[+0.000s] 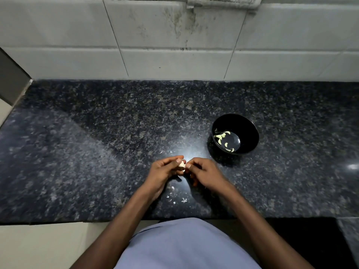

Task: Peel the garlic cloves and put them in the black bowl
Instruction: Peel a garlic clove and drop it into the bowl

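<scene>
Partway through, by the look of it. Several peeled cloves (223, 137) already lie inside the black bowl (250, 129), which sits on the counter (97, 152) well right of the hands and a bit farther back. One garlic piece (182, 164) is being worked on now, held just above the counter, left of the bowl. Left hand (165, 171) has thumb and fingers curled around it; right hand (202, 171) pinches at its right side with fingers (191, 165) together, probably pulling skin off. Whether it's a single clove or a small cluster is too small to tell. Bits of papery skin (174, 197) are scattered on the counter nearer the person than the bowl, below the hands. No other unpeeled garlic shows on the counter, so this may be among the last pieces; left hand could hide more. Still to do: finish peeling, drop it in the bowl.
</scene>
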